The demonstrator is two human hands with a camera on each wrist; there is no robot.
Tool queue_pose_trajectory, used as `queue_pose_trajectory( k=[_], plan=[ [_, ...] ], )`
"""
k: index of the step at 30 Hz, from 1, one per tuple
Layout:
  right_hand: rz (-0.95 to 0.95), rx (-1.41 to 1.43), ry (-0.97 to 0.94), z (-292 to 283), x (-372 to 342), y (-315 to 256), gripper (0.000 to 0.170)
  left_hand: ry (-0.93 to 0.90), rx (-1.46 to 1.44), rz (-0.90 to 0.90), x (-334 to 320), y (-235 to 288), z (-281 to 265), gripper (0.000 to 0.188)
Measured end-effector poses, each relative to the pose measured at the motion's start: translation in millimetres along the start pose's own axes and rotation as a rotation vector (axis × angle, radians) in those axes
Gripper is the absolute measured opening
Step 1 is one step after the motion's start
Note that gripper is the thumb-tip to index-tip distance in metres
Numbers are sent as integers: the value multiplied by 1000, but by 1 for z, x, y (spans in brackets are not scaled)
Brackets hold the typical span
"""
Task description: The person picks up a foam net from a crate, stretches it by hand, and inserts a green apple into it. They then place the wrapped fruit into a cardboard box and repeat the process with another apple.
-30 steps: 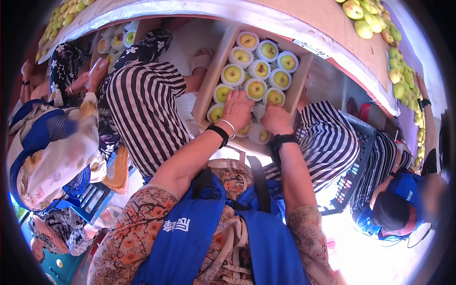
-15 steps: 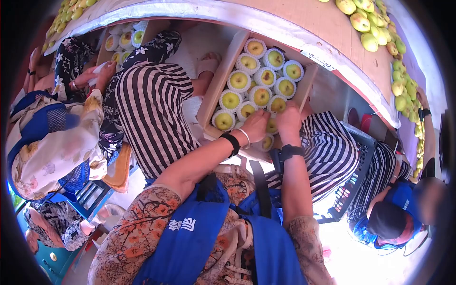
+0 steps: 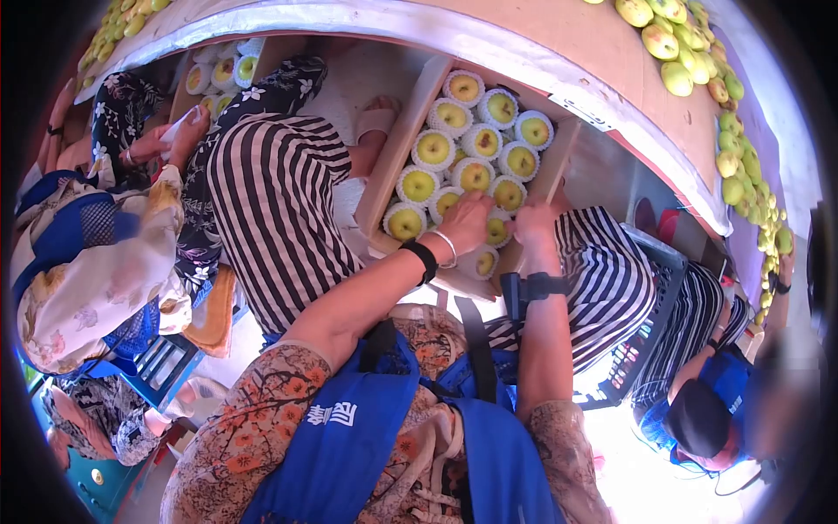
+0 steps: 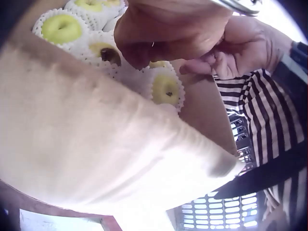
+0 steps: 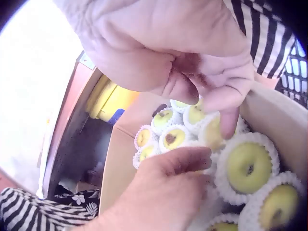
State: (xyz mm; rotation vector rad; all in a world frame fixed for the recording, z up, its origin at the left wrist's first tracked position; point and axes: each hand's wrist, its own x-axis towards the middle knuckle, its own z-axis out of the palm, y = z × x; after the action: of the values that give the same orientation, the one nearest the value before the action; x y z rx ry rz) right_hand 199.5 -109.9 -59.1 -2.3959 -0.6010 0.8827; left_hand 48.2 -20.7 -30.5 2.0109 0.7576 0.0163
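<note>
An open cardboard box (image 3: 394, 166) holds several yellow-green apples (image 3: 432, 150), each in a white foam net. My left hand (image 3: 467, 220) is over the front rows, fingers bent down among the netted apples; in the left wrist view its fingertips are right at the foam, and no apple shows between thumb and finger. Beside it, my right hand (image 3: 534, 225) hovers at the box's right wall. The right wrist view shows that right hand (image 5: 163, 48) with loosely curled fingers and nothing in them. One front-row apple (image 3: 486, 262) sits below both hands.
A cardboard-covered table (image 3: 524, 44) with loose apples (image 3: 668, 65) stands beyond the box. To the right is a black plastic crate (image 3: 650, 297). Striped trouser legs (image 3: 271, 192) flank the box. Another person sits at left near a second box of apples (image 3: 223, 70); another is at right.
My right hand has come off the apples and shifted right to the box wall. My left hand has moved right and nearer the front over the last second.
</note>
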Motion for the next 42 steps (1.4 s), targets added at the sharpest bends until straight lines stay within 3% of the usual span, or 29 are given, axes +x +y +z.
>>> queue_pose_trajectory(
  k=[2,5,8,13,20,23,26,28,32,36,38,39,40,42],
  plan=[
    [-92,-148,-34,9,2,11,28,-12,-4,5,5,-3,3,45],
    [103,-188,-165,-3,-35,-51,40,-32,-30,12,9,-7,2,42],
    [-21,-380,-198,-2,-39,-52,44,12,-103,25,13,-8,3,36],
    [19,-396,-272,-8,-42,-59,51,39,-137,5,20,-14,9,41],
    [-44,-547,-353,1,-43,-51,81,-92,-228,-59,25,-14,-2,51],
    [-69,-620,-438,11,-31,-27,66,-87,-229,-48,27,-15,1,49],
    [22,-561,-434,5,-38,-47,62,-21,-212,18,26,-22,8,48],
    [-112,-667,-489,13,-35,-40,58,-46,-203,43,22,-18,4,54],
    [-32,-608,-360,21,-34,-32,51,-82,-183,58,26,-18,4,53],
    [9,-502,-345,16,-31,-39,47,-52,-449,-5,27,-32,-13,49],
    [-4,-479,-302,-13,-49,-71,42,31,-568,-31,36,-42,-19,46],
    [-12,-440,-138,-25,-58,-86,37,93,-546,-79,37,-39,-29,43],
    [-18,-400,29,-39,-66,-99,32,119,-444,-99,31,-32,-38,39],
    [-116,-413,107,-71,-63,-109,24,174,-240,-136,19,-21,-53,33]
  ],
)
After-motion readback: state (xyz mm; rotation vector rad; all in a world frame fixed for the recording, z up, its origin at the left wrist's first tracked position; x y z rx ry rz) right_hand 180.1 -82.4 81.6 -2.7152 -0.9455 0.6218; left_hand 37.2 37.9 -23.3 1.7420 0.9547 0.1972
